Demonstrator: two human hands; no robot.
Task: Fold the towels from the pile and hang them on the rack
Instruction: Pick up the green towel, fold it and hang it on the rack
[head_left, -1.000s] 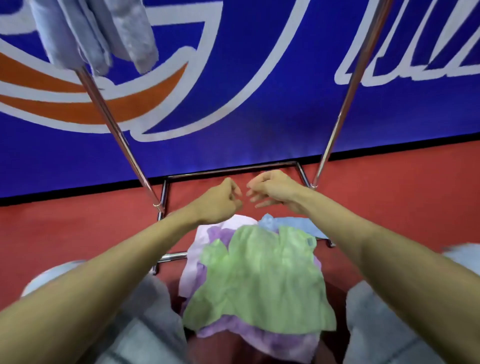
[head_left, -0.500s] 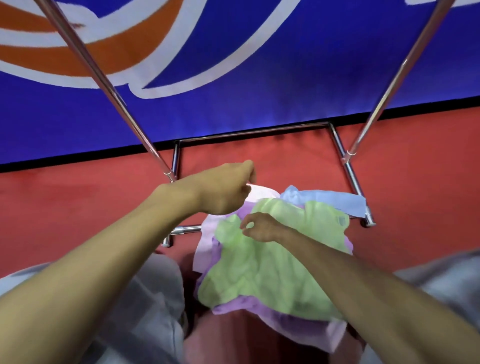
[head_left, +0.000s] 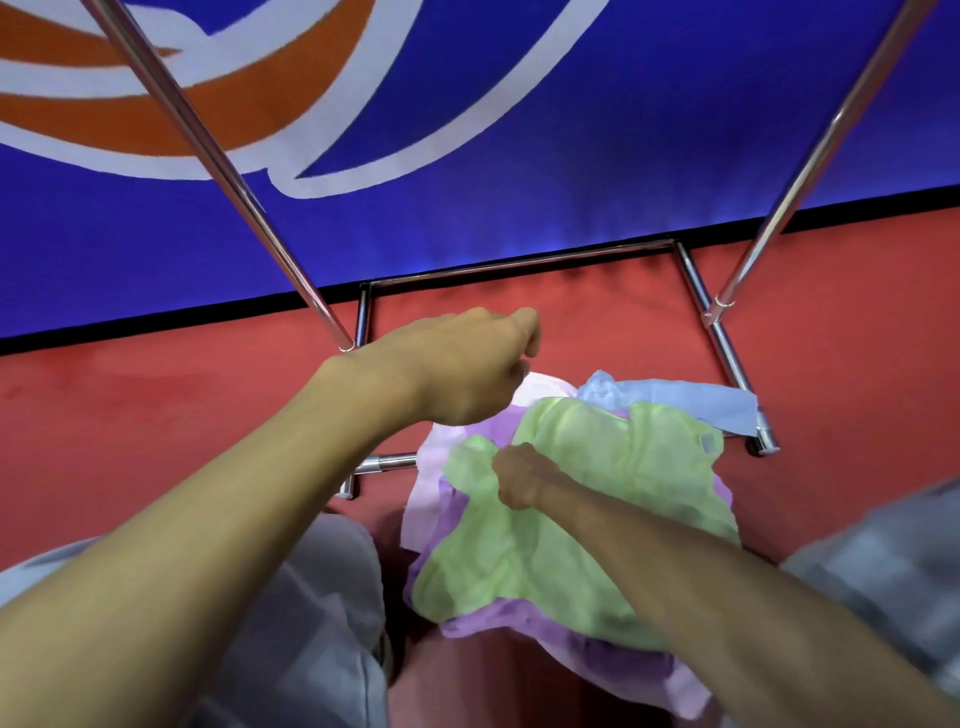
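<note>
Right hand (head_left: 519, 475): we see its fingers curled down onto the green towel (head_left: 582, 525), pinching a fold of the cloth near the towel's upper left edge.
Left hand (head_left: 462, 369): raised over the far left side of the pile, back towards us, fingers bent under into a loose fist; we see nothing held in it.
Green towel: it lies crumpled on top of the pile, between the person's knees.
Purple towel (head_left: 597, 665): directly under the green one, showing along its near and left edges.
Pale pink towel (head_left: 423, 499): at the pile's left side, partly under the purple towel; its far end runs behind the left hand.
Light blue towel (head_left: 691, 402): at the far right of the pile, draped against the rack's right foot bar.
Rack (head_left: 519, 262): chrome tubing, with a rectangular base on the red floor (head_left: 156, 415) and two uprights rising to the top left and top right; the pile overlaps its near side.
Backdrop: we see a blue banner (head_left: 519, 156) with white and orange shapes behind the rack.
Knees: grey fabric (head_left: 322, 597) on either side of the pile.
</note>
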